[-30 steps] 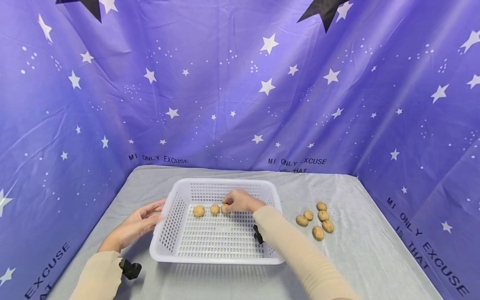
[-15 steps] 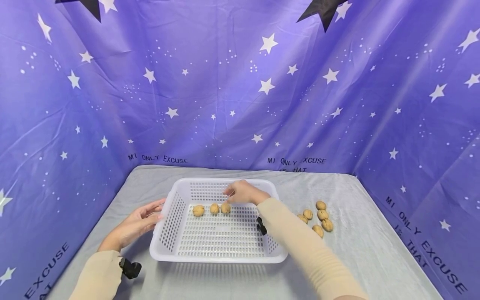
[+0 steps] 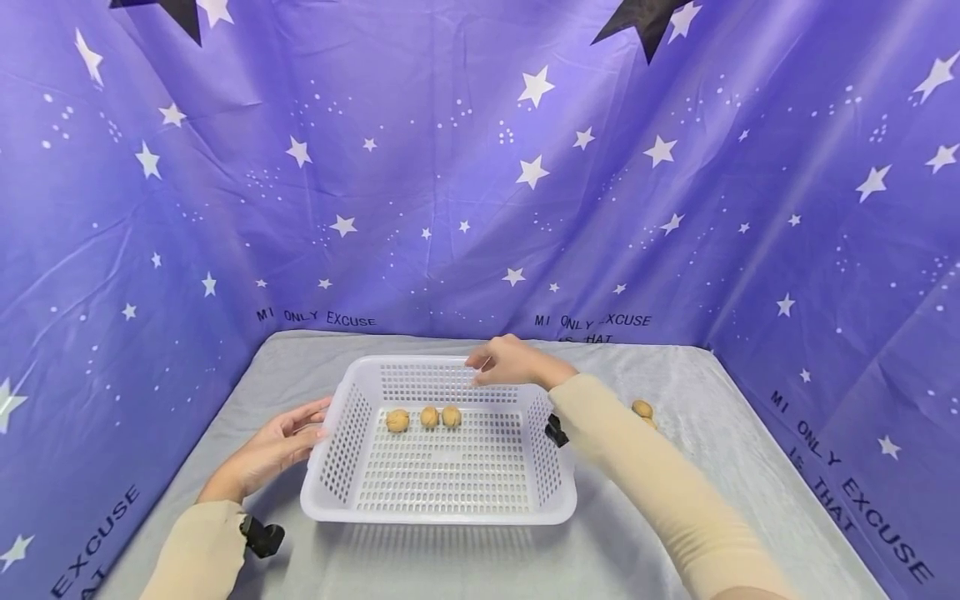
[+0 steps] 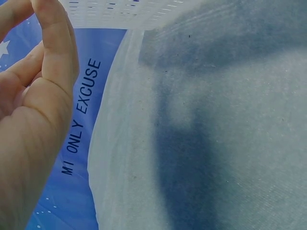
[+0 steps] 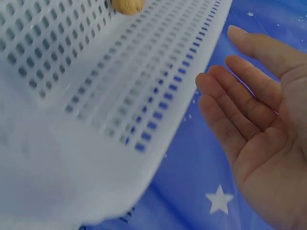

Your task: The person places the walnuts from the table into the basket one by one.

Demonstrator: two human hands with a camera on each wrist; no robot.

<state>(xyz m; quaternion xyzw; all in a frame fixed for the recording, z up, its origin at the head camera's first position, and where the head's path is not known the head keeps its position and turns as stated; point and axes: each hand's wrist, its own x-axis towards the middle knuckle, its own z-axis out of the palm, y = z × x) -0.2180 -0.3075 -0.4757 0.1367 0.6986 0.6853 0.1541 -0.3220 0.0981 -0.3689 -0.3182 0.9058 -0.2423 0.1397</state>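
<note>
A white slotted plastic basket [image 3: 442,523] stands in the middle of the cloth-covered table. On its floor, towards the back, three walnuts lie in a row: a left walnut [image 3: 397,421], a middle walnut [image 3: 429,417] and a right walnut [image 3: 451,417]. My left hand [image 3: 270,446] rests its fairly straight fingers and thumb against the basket's left rim. Above the back rim is my right hand [image 3: 517,364], holding nothing. In the right wrist view the loose, spread fingers [image 5: 235,91] are beside the rim, and a walnut [image 5: 128,5] shows inside the basket.
Right of the basket, a walnut [image 3: 642,408] shows on the grey cloth [image 3: 712,433], another partly behind the right sleeve [image 3: 660,475]. That forearm crosses over the basket's right side. A purple star-printed curtain [image 3: 450,208] surrounds the table.
My right hand has let go of the rightmost walnut in the basket, then lifted and moved back and right to the rear rim. Its sleeve now covers most loose walnuts. My left hand stays put.
</note>
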